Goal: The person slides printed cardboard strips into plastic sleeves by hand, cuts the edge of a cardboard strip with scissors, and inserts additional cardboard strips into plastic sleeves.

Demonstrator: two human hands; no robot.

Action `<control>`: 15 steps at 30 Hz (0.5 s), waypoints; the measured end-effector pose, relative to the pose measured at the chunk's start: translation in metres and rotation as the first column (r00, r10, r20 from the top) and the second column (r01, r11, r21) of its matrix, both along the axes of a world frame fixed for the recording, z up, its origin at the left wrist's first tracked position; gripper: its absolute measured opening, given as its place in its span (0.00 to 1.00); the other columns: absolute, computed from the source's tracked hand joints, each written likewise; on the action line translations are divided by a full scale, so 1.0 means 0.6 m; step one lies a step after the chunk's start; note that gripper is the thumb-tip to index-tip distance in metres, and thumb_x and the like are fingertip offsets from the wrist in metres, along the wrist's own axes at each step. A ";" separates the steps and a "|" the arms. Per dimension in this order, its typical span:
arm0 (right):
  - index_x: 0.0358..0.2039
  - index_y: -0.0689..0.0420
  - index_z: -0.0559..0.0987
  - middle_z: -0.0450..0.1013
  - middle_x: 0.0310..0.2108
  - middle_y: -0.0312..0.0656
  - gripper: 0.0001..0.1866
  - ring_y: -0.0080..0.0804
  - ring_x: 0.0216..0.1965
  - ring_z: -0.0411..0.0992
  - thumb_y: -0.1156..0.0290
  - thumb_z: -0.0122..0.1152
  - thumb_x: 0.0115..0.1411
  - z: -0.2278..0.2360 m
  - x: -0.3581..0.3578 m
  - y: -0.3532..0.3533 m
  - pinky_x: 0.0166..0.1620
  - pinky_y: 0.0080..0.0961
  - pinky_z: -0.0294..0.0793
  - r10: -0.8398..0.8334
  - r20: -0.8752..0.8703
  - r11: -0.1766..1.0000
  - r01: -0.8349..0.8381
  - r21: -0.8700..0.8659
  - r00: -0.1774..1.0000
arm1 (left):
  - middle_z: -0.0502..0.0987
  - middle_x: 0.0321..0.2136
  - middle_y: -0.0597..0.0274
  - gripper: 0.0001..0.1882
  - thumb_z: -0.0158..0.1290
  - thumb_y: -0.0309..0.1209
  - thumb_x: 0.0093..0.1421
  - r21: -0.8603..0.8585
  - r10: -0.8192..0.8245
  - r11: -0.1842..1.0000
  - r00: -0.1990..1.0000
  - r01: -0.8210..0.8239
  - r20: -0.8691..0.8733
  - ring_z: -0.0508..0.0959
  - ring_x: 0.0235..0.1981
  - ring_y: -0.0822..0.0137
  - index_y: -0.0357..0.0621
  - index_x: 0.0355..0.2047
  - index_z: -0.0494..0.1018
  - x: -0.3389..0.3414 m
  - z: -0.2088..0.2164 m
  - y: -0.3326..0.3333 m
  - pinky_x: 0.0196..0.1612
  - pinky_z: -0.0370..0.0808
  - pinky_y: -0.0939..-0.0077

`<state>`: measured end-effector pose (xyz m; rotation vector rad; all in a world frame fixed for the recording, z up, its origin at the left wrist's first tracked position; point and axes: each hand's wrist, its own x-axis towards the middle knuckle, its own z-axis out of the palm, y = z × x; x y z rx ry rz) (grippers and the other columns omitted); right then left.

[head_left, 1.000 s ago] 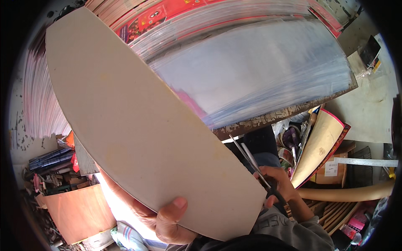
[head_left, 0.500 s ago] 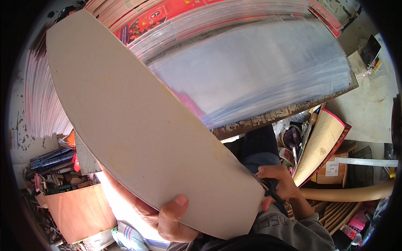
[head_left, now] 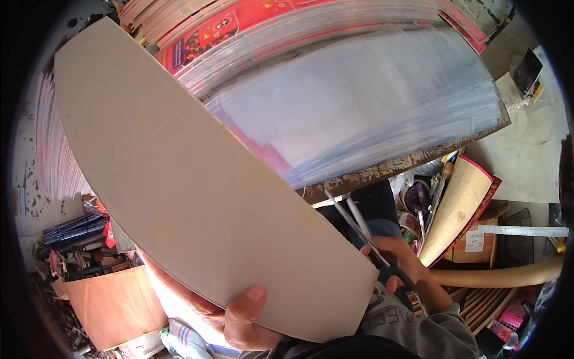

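A long beige board (head_left: 197, 185), curved along its left side, stretches from the lower middle to the upper left. My left hand (head_left: 248, 320) grips its lower left edge, thumb on top and the other fingers hidden beneath. In my right hand (head_left: 403, 263) is a pair of scissors (head_left: 362, 230) with dark handles. Their blades point up and left, slightly parted, just off the board's right edge. That edge looks a little rough near the scissors. My right fingers are wrapped round the handles and partly hidden.
Behind the board, a worn wooden table (head_left: 412, 152) bears a thick stack of clear plastic sheets (head_left: 365, 96). Red printed sheets (head_left: 209, 36) lie farther back. At right are a rolled cream sheet (head_left: 457, 203) and a metal ruler (head_left: 526, 231). A box of scraps (head_left: 113, 305) stands lower left.
The scissors have come away from the board's right edge, and their blades now show. The board's far end has shifted slightly left. My left hand keeps its grip.
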<state>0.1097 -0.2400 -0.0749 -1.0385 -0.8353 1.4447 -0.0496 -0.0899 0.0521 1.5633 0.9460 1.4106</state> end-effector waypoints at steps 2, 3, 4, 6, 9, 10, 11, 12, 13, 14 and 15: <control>0.34 0.65 0.70 0.66 0.24 0.37 0.41 0.19 0.22 0.63 0.42 0.69 0.30 -0.002 0.007 0.005 0.25 0.15 0.63 0.064 0.091 0.997 -0.068 0.042 0.994 | 0.61 0.41 0.50 0.44 0.54 0.34 0.38 -0.003 -0.002 1.000 1.000 0.002 -0.012 0.65 0.40 0.63 0.31 0.53 0.45 -0.004 -0.001 -0.001 0.43 0.63 0.69; 0.34 0.66 0.70 0.66 0.24 0.38 0.40 0.20 0.22 0.64 0.43 0.70 0.31 -0.007 0.008 0.007 0.25 0.16 0.63 0.029 0.164 0.988 -0.053 0.147 0.986 | 0.61 0.41 0.50 0.44 0.55 0.34 0.38 -0.006 -0.009 1.000 1.000 0.009 -0.017 0.65 0.40 0.63 0.30 0.53 0.45 -0.003 -0.003 -0.002 0.43 0.63 0.69; 0.34 0.66 0.70 0.67 0.24 0.39 0.40 0.22 0.22 0.64 0.45 0.70 0.31 -0.010 0.010 0.010 0.25 0.17 0.64 -0.014 0.232 0.967 -0.046 0.250 0.973 | 0.61 0.41 0.50 0.44 0.55 0.34 0.38 -0.004 -0.020 1.000 0.999 0.020 -0.033 0.65 0.40 0.63 0.30 0.53 0.46 0.000 -0.007 0.000 0.43 0.63 0.69; 0.34 0.67 0.70 0.67 0.23 0.40 0.39 0.23 0.21 0.65 0.46 0.71 0.30 -0.006 0.012 0.024 0.25 0.18 0.63 -0.002 0.273 0.959 -0.076 0.275 0.962 | 0.61 0.41 0.50 0.43 0.54 0.34 0.39 -0.003 -0.016 1.000 0.999 0.016 -0.037 0.65 0.40 0.63 0.31 0.53 0.46 -0.003 -0.008 -0.006 0.43 0.63 0.69; 0.33 0.66 0.71 0.67 0.22 0.41 0.38 0.25 0.20 0.65 0.48 0.72 0.29 0.015 0.012 0.040 0.24 0.19 0.63 -0.004 0.377 0.955 -0.108 0.277 0.926 | 0.61 0.41 0.50 0.43 0.54 0.34 0.39 0.004 -0.006 1.000 0.999 0.007 -0.039 0.65 0.40 0.64 0.31 0.52 0.46 -0.011 -0.005 -0.012 0.43 0.63 0.69; 0.33 0.66 0.71 0.68 0.22 0.41 0.37 0.25 0.20 0.66 0.49 0.73 0.28 0.021 0.011 0.043 0.23 0.19 0.63 -0.019 0.435 0.961 -0.103 0.256 0.900 | 0.61 0.41 0.50 0.42 0.54 0.34 0.39 0.003 -0.003 1.000 0.999 0.003 -0.039 0.65 0.40 0.64 0.31 0.52 0.46 -0.012 -0.006 -0.014 0.43 0.63 0.69; 0.33 0.66 0.71 0.68 0.22 0.41 0.37 0.25 0.20 0.66 0.49 0.73 0.28 0.023 0.010 0.043 0.23 0.19 0.63 -0.022 0.435 0.961 -0.101 0.257 0.900 | 0.61 0.40 0.50 0.42 0.54 0.34 0.39 0.002 -0.003 1.000 0.999 0.003 -0.036 0.65 0.40 0.64 0.31 0.52 0.46 -0.012 -0.007 -0.016 0.43 0.63 0.69; 0.32 0.65 0.72 0.68 0.21 0.41 0.36 0.25 0.19 0.65 0.50 0.73 0.28 0.024 0.008 0.042 0.23 0.19 0.62 -0.080 0.437 0.958 -0.052 0.281 0.896 | 0.61 0.40 0.50 0.42 0.54 0.34 0.39 0.006 -0.007 1.000 0.999 0.008 -0.039 0.65 0.40 0.64 0.31 0.52 0.46 -0.008 -0.010 -0.012 0.43 0.63 0.69; 0.32 0.65 0.73 0.68 0.20 0.40 0.35 0.25 0.18 0.65 0.51 0.73 0.28 0.024 0.006 0.040 0.22 0.19 0.62 -0.137 0.436 0.952 -0.003 0.305 0.889 | 0.61 0.40 0.50 0.42 0.54 0.34 0.39 0.005 -0.008 1.000 0.999 0.009 -0.040 0.65 0.40 0.64 0.31 0.52 0.46 -0.008 -0.011 -0.013 0.43 0.63 0.69; 0.32 0.65 0.73 0.68 0.20 0.40 0.35 0.25 0.18 0.65 0.51 0.73 0.28 0.024 0.005 0.039 0.22 0.19 0.62 -0.138 0.437 0.952 -0.003 0.306 0.889 | 0.61 0.40 0.50 0.42 0.54 0.34 0.39 0.003 -0.008 1.000 0.999 0.008 -0.033 0.65 0.40 0.64 0.31 0.52 0.46 -0.010 -0.011 -0.016 0.42 0.63 0.69; 0.31 0.64 0.73 0.68 0.19 0.40 0.35 0.23 0.17 0.64 0.51 0.73 0.29 0.024 0.004 0.038 0.21 0.19 0.61 -0.121 0.441 0.961 -0.007 0.278 0.889 | 0.61 0.40 0.50 0.41 0.54 0.34 0.40 0.004 -0.001 1.000 0.999 0.001 -0.033 0.65 0.40 0.64 0.31 0.51 0.46 -0.013 -0.012 -0.018 0.42 0.63 0.69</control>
